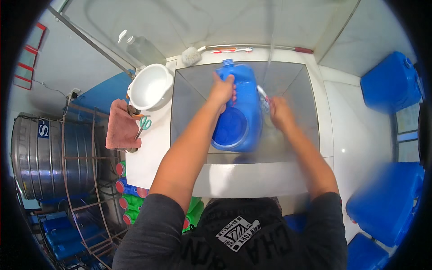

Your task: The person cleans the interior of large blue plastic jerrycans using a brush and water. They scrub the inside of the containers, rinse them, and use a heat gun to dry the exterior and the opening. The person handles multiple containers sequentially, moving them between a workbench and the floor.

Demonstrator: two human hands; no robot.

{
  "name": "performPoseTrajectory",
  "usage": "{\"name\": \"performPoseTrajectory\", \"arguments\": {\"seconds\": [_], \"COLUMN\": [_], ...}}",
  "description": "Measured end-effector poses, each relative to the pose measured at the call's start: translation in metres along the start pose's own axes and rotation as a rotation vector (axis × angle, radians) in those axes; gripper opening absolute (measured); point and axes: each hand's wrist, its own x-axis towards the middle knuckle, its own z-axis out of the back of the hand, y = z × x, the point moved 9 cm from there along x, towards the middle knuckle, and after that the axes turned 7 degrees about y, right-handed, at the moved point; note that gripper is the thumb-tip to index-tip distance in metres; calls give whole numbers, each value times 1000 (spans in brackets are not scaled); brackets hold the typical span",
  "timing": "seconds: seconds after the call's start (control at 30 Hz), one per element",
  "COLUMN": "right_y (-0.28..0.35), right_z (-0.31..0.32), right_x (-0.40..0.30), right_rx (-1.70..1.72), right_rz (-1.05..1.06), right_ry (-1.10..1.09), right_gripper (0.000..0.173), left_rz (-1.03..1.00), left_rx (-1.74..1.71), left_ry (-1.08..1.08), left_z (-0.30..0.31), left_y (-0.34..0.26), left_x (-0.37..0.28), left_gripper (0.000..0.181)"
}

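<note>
My left hand (222, 90) grips the handle of a blue plastic jug (248, 101) over a grey sink basin (189, 98). The jug has a narrow threaded neck at its far end and a wide, dark blue round cap (231, 126) near me. In my right hand (279, 113), just right of the jug, is a toothbrush (262, 92) with a white end pointing up and left. The right hand is blurred. Whether the brush touches the jug I cannot tell. A thin stream of water (269, 57) falls behind the jug's right side.
On the back ledge lie a round white brush (191, 56) and toothbrushes (231, 50). To the left are a white basin (150, 86), a pink towel (123, 125), scissors (144, 125) and a clear bottle (143, 47). Blue containers (388, 84) stand on the right; a steel tank (54, 158) is far left.
</note>
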Motion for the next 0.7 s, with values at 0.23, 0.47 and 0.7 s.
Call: {"name": "performPoseTrajectory", "arguments": {"seconds": [0.23, 0.47, 0.7], "right_y": [66, 77, 20], "right_z": [-1, 13, 26], "right_x": [-35, -53, 84], "right_rx": [229, 402, 224], "right_rz": [245, 123, -56], "right_ry": [94, -22, 43], "right_gripper": [18, 23, 33], "left_rz": [10, -96, -112], "left_rx": [-270, -656, -712], "left_ry": [-57, 169, 86], "left_z": [15, 112, 135], "left_y": [19, -21, -29], "left_x": [-71, -154, -183], "left_gripper": [89, 43, 50]}}
